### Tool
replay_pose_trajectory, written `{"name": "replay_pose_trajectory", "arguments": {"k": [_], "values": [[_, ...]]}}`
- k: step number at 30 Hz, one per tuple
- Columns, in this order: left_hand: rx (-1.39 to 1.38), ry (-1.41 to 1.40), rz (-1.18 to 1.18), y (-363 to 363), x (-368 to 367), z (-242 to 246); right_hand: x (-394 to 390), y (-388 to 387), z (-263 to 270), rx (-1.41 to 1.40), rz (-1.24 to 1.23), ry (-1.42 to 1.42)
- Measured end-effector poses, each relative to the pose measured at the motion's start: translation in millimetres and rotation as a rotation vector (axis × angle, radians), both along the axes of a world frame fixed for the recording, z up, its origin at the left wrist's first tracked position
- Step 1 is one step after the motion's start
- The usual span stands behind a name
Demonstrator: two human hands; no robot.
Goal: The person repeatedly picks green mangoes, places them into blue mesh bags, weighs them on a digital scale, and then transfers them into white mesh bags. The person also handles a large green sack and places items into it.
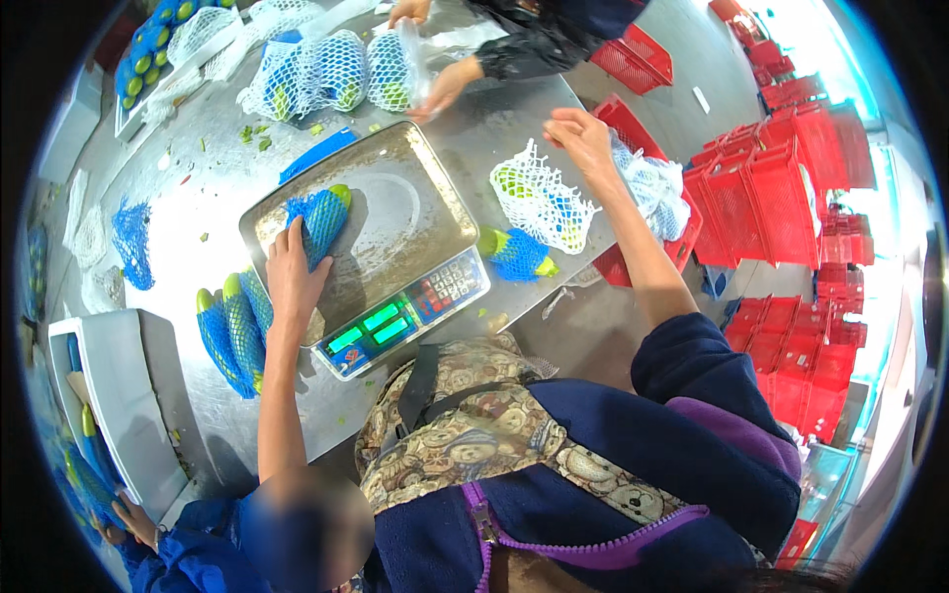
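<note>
On the steel pan of a digital scale point(385, 244) lies a green vegetable in blue foam netting point(324, 219), and my left hand point(293, 270) is closed around it. Raised over the table's right side, my right hand point(582, 141) has bent fingers and holds nothing visible. Below it lies a white foam net point(545, 196) with green and blue-netted pieces inside. A blue-netted vegetable point(519, 253) rests beside the scale's right edge. Left of the scale are several netted vegetables point(233, 326) side by side. Green digits light the scale's display, too blurred to read.
Across the steel table point(174, 178), a co-worker's hands point(448, 85) handle a clear bag by white-netted bundles point(341, 70). Another person's hands point(133, 519) are at a white foam box point(118, 385), lower left. A red crate point(686, 244) with bagged produce stands at right, near stacked red crates point(764, 193).
</note>
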State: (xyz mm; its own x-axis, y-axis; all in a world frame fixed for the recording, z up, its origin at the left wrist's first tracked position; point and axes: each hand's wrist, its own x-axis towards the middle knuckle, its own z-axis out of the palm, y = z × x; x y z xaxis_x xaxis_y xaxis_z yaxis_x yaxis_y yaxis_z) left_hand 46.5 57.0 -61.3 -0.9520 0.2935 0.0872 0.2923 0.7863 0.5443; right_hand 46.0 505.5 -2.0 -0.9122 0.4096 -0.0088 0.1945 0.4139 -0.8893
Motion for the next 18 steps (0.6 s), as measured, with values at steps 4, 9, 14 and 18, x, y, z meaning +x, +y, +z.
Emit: {"name": "replay_pose_trajectory", "arguments": {"k": [4,9,14,18], "values": [[0.187,-0.011,0.03,-27,-1,15,65,34,-32,-0.012,-0.092,-0.143],[0.286,-0.052,0.281,-118,13,29,127,-2,-99,0.415,0.124,-0.305],[0.342,-0.218,0.456,-180,46,14,154,-56,-107,0.763,0.407,-0.209],[0.359,-0.23,0.521,-207,63,4,159,-64,-119,0.818,0.428,-0.22]]}}
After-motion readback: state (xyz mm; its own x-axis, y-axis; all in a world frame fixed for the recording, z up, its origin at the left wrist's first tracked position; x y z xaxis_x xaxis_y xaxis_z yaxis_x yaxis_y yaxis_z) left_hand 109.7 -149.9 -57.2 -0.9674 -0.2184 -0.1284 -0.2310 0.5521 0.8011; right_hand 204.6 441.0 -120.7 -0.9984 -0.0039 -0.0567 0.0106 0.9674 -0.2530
